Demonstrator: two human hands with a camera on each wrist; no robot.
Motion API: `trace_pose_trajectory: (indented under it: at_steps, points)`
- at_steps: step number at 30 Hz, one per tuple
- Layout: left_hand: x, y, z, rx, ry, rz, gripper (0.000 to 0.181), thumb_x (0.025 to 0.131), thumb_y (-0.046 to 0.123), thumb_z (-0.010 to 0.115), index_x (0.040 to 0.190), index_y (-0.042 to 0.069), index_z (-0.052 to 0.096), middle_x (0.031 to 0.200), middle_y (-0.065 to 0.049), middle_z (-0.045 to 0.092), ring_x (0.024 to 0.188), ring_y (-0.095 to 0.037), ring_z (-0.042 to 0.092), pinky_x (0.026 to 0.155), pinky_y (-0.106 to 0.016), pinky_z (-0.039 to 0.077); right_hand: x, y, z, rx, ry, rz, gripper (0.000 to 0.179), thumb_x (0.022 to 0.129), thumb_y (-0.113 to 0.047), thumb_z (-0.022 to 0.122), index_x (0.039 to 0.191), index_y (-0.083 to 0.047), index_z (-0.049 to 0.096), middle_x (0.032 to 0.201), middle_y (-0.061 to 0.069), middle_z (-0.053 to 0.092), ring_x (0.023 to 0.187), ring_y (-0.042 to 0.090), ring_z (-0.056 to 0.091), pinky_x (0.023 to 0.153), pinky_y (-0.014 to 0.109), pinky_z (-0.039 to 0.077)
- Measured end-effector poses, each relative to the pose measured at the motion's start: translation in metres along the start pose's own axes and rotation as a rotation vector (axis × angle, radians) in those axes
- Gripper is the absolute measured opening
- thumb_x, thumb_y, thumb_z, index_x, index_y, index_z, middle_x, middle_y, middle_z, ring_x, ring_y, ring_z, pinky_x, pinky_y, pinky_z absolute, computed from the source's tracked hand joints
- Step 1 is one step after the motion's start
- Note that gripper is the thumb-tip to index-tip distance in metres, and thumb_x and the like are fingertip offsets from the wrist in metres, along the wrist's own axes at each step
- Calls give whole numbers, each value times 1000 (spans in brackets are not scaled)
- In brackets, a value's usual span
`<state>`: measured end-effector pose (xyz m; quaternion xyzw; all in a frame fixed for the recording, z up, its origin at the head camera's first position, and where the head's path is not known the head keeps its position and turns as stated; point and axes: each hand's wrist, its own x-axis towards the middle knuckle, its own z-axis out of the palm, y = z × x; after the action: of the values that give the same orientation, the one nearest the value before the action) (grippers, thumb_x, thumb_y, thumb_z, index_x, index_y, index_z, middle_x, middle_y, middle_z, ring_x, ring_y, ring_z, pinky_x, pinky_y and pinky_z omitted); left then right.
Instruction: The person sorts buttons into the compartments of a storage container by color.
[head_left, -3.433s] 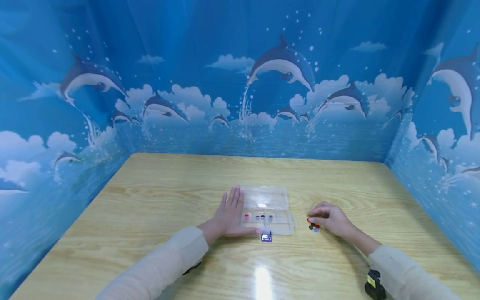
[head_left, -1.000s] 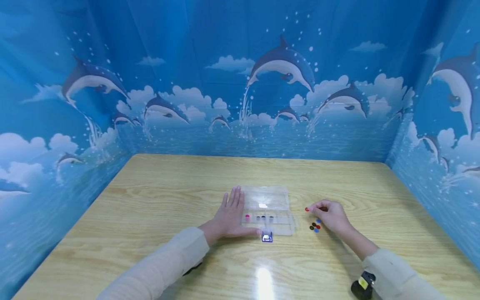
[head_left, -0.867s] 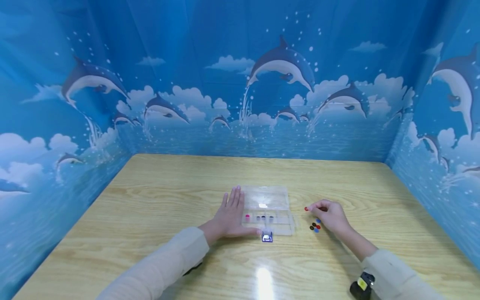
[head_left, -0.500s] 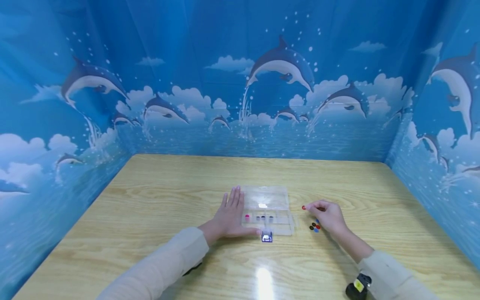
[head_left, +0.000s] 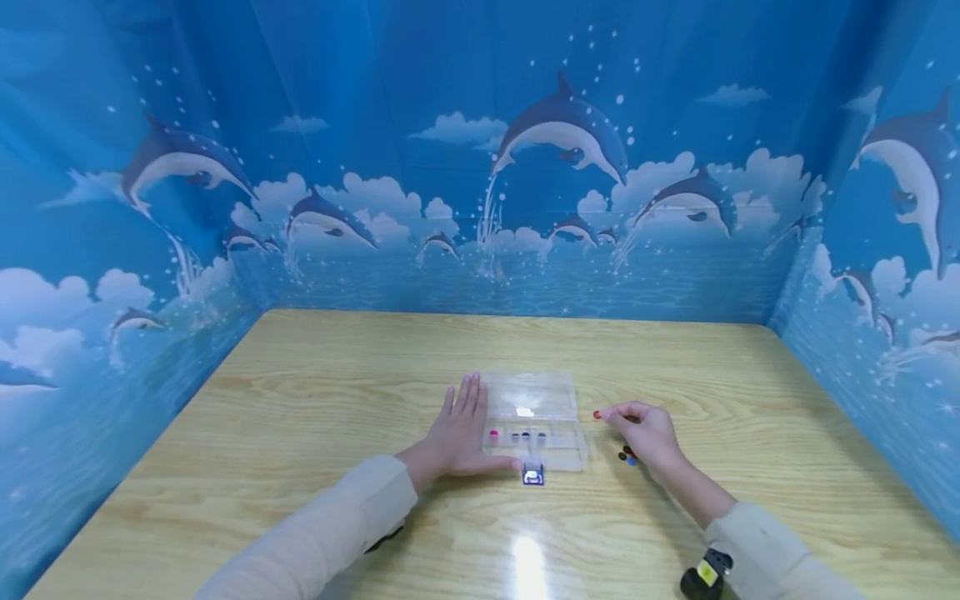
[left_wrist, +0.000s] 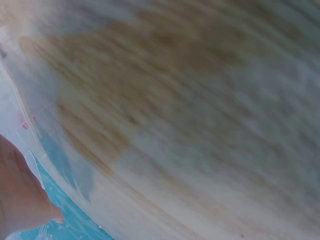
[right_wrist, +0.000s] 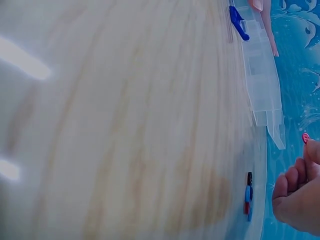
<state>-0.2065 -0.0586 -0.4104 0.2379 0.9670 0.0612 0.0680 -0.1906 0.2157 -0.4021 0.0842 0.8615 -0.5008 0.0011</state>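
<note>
My right hand (head_left: 651, 432) pinches a small red button (head_left: 597, 414) between thumb and fingertips, to the right of a clear plastic compartment box (head_left: 566, 462). The right wrist view shows the red button (right_wrist: 305, 138) raised above the table, its holes visible. My left hand (head_left: 459, 435) lies with straight fingers along the box's left side, the thumb stretched along its front edge. The box's lid (head_left: 528, 392) is laid back, away from me. A pink button (head_left: 493, 435) and several dark ones sit in its back row of compartments.
Several loose buttons, including a dark one (head_left: 622, 456) and a blue one (head_left: 632, 461), lie beside the box, partly behind my right hand. A blue-edged latch (head_left: 533, 474) sticks out at the box's front. A dolphin-print curtain (head_left: 420, 275) surrounds the wooden table (head_left: 360, 358).
My right hand has lifted the red button from the loose buttons and carried it left, nearer the box. My left hand has stayed in place against the box.
</note>
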Motion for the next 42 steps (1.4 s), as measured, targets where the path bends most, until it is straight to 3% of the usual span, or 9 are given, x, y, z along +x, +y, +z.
trace_pose_trajectory:
  at_steps: [6,15,25,42]
  points:
    - [-2,1,-2,1,-3,1,117,75,77,47,147,-5,4,154,-23,-5,144,-35,-3,118,-47,3,0,-1,4,8,3,4,23,88,-14,60,100,4,66,88,4,63,61,6,45,47,19,40]
    - [-2,1,-2,-8,0,4,118,74,77,48,146,-6,4,154,-24,-6,144,-35,-4,118,-47,2,-2,-4,13,-14,18,-24,20,86,-12,62,96,3,69,95,9,68,80,7,51,67,18,44]
    - [0,1,0,-1,8,1,119,74,78,47,146,-5,4,154,-24,-5,144,-34,-3,117,-48,3,-1,-5,22,21,7,-13,19,84,-9,62,96,5,68,96,11,68,82,8,52,73,19,43]
    - [0,0,1,-7,23,3,119,74,78,47,146,-6,5,154,-24,-4,144,-35,-2,117,-49,4,-1,-11,29,28,-16,-61,16,84,-9,62,92,3,69,94,12,71,84,6,56,74,17,44]
